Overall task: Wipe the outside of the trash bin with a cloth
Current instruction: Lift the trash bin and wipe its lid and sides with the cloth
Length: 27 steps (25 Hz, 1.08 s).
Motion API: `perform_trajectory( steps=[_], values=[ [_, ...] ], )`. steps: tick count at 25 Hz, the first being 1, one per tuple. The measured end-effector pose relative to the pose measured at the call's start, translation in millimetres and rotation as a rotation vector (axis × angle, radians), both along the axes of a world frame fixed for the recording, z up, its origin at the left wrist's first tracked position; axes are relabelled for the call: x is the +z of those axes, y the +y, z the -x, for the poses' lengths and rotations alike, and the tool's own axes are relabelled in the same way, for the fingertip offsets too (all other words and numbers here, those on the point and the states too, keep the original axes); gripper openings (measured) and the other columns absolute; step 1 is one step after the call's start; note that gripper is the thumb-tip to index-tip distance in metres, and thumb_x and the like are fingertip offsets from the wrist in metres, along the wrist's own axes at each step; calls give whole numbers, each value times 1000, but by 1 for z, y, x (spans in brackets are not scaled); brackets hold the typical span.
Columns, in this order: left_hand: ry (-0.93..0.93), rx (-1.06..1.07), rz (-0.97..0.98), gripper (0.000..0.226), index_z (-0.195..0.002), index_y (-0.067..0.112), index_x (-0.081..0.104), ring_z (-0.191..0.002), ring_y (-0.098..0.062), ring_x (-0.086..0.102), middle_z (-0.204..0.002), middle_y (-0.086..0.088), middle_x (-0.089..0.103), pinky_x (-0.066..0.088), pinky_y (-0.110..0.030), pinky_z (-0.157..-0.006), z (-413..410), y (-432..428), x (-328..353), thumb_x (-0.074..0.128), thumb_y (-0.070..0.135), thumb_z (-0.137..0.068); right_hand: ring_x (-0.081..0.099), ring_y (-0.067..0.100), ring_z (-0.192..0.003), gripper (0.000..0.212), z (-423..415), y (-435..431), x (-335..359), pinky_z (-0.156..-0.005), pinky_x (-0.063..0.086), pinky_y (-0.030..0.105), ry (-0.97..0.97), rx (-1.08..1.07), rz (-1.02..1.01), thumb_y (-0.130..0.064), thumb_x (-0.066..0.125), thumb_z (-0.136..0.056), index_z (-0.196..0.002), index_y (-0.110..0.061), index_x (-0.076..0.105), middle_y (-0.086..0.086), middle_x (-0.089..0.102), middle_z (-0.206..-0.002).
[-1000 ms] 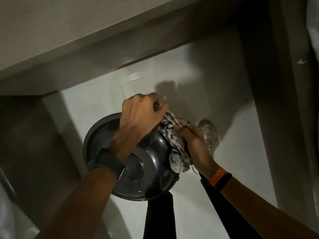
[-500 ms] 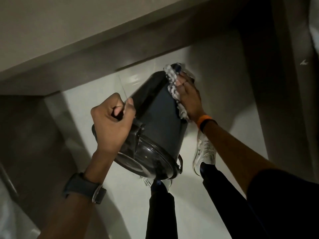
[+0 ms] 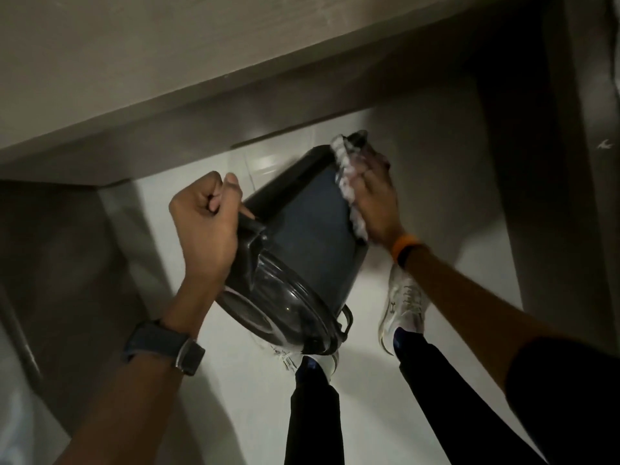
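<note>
The left hand (image 3: 204,226) is fisted tight around the rim of the dark trash bin (image 3: 302,243), holding it tipped in the air with its lid end toward the person. The right hand (image 3: 375,199) presses a pale cloth (image 3: 349,193) flat against the bin's far side, above the white floor (image 3: 235,380) and a shoe (image 3: 402,303)

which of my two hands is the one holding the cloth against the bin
The right hand, with the orange wristband, presses the cloth on the bin. The left hand only grips the handle.
</note>
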<state>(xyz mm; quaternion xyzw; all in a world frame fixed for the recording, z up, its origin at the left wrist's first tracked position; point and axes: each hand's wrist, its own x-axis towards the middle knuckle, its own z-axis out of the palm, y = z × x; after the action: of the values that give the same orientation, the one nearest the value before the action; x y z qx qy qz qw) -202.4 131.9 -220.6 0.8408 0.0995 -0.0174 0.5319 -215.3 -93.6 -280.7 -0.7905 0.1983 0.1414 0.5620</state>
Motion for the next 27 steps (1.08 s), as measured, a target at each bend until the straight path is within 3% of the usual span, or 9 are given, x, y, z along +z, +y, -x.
perform_trajectory(
  steps=[5,7,9,11,13,16,21,24,27],
  values=[
    [21,155,-11,55,-66,-4,47,-51,-17,67,-56,-23,63,59,-44,-66,-25,-39,10,58,37,-101,25,10,-161,46,84,32,49,-130,22,29,-236,245,-44,-34,42,-108,-153,-43,42,-14,31,-171],
    [-223,68,-70,42,-78,5,57,-74,-27,71,-74,-16,70,56,-52,-76,-40,-41,13,57,39,-103,34,21,-158,46,41,7,15,-129,27,27,-128,202,47,-26,41,-108,-154,-23,46,4,37,-169],
    [-499,-348,-329,23,-95,18,64,-112,-30,67,-105,-7,75,46,-54,-100,-36,-40,16,58,40,-100,50,18,-146,43,-11,-21,-19,-122,34,19,28,86,90,-19,44,-110,-150,-5,52,16,49,-160],
    [-649,-892,-561,28,-105,20,73,-126,-26,65,-115,0,76,33,-59,-113,-16,-44,18,63,44,-93,57,14,-136,37,-40,-41,-36,-113,39,14,164,26,62,-19,46,-112,-145,-8,59,11,59,-152],
    [-732,-1086,-631,28,-93,14,78,-101,-27,74,-91,-3,77,43,-55,-108,-6,-44,18,66,39,-94,58,15,-136,34,-47,-45,-34,-115,41,22,147,20,-52,-17,48,-111,-141,-10,61,6,62,-148],
    [-758,-931,-605,36,-69,8,69,-67,-29,64,-66,-9,63,52,-40,-71,-22,-53,22,63,24,-101,51,7,-137,37,-19,-18,-3,-122,41,24,-22,-34,-192,-13,47,-110,-146,-9,56,4,51,-157],
    [-497,-802,-636,39,-65,12,63,-61,-25,60,-58,-7,62,46,-39,-73,-33,-85,25,60,19,-103,48,29,-147,45,26,10,1,-125,41,45,-126,-67,-262,-23,45,-109,-152,-11,48,12,49,-159],
    [-364,-696,-590,47,-56,14,52,-52,-25,52,-51,-1,46,47,-40,-70,-23,-83,30,59,18,-103,54,15,-140,40,-5,-19,-10,-123,41,29,13,-248,-215,-6,43,-111,-151,-3,49,7,56,-153],
    [-234,-545,-526,57,-51,28,34,-43,-13,39,-45,9,33,39,-30,-58,-24,-72,42,63,22,-100,52,-4,-135,48,32,-7,15,-116,46,17,-4,-72,-378,-21,48,-109,-157,-15,44,-3,48,-160]
  ],
)
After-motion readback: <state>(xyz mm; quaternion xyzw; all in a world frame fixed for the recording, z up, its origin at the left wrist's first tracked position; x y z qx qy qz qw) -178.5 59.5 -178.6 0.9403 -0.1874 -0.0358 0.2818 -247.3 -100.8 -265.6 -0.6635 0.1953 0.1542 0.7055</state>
